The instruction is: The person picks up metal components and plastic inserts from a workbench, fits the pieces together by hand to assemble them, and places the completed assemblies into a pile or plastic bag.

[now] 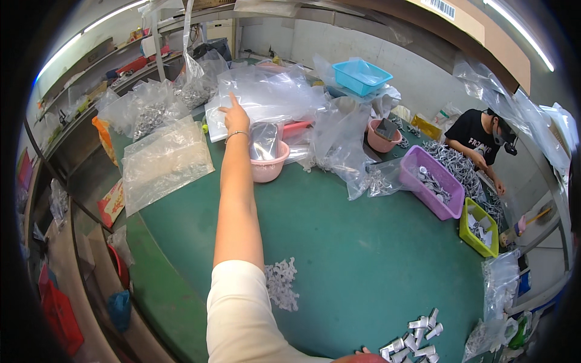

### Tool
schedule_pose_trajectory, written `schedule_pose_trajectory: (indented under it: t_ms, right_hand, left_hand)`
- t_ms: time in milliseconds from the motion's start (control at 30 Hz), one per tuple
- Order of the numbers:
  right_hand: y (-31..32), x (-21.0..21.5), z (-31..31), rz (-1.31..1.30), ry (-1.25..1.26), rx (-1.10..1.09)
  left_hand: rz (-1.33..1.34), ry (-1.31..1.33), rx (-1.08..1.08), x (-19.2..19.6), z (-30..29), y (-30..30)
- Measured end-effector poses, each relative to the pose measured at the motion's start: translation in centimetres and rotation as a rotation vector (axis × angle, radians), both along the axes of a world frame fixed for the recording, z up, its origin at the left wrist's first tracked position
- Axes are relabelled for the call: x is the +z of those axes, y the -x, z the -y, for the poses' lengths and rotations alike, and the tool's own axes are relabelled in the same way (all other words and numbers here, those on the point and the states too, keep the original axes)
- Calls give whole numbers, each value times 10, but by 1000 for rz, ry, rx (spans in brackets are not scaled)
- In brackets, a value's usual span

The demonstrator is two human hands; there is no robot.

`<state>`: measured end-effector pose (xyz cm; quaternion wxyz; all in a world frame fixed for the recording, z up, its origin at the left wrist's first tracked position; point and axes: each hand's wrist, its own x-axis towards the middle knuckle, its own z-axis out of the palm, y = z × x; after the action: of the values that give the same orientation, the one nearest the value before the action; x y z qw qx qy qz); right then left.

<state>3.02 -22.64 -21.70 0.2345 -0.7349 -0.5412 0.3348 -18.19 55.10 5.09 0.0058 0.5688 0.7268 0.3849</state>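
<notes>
Left hand (235,115) is extended far across the green surface (363,260), fingers loose and holding nothing, resting on a clear plastic bag (266,94) just behind the pink bowl (269,166). Right hand is out of view.

The scene is brightly and evenly lit by fluorescent tube lamps (520,27) overhead, at the upper left and upper right. Above the green table (363,260), the clear plastic bags (266,91) show white glare. Shadows on the table are soft and faint. Fisheye distortion bends the table edges; the corners are black. Focus is sharp centrally, softer toward the rim.
</notes>
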Motion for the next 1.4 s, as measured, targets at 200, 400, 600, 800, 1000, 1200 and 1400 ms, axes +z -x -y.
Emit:
schedule_pose_trajectory:
  t_ms: [200, 400, 600, 800, 1000, 1200, 1400]
  right_hand:
    - [-3, -29, 13, 43, -62, 49]
    - [-7, -28, 12, 17, 0, 75]
    - [-7, -42, 9, 9, -17, 108]
    - [33, 117, -42, -146, 36, -189]
    - [39, 172, -55, 140, -163, 56]
    - [41, 176, -54, 285, -304, 200]
    - [35, 190, -63, 209, -428, 260]
  left_hand:
    - [-268, 51, -91, -2, 6, -3]
    - [-682, -126, -160, -6, 14, 2]
    - [-394, -240, -224, -17, 5, 7]
    - [70, -725, -158, 23, 19, 10]
    - [419, -915, -97, 92, 31, 15]
    - [877, -904, -174, 111, 44, 5]
    - [1513, -995, -513, 145, 126, 4]
